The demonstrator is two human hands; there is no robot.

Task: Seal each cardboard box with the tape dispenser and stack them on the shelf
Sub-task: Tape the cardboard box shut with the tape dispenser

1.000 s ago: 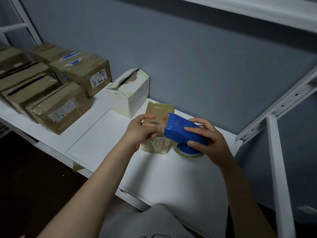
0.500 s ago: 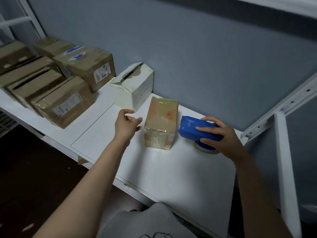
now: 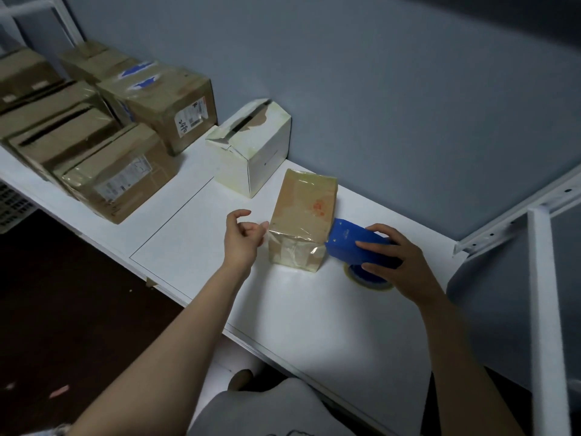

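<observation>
white box (image 3: 251,149) close behind small box (image 3: 303,215)

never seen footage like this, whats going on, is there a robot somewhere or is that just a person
There is no robot. This is a person working bare-handed, and every picture comes from one wide-angle camera worn on their head, looking forward and down.

In front of them is a white shelf board. On it stands a small brown cardboard box covered in clear tape. Behind it is a white box, and a group of larger brown boxes sits further left.

The right hand grips a blue tape dispenser, whose front end sits against the small box's right side. The left hand is beside the box, fingers loosely curled, holding nothing.
</observation>
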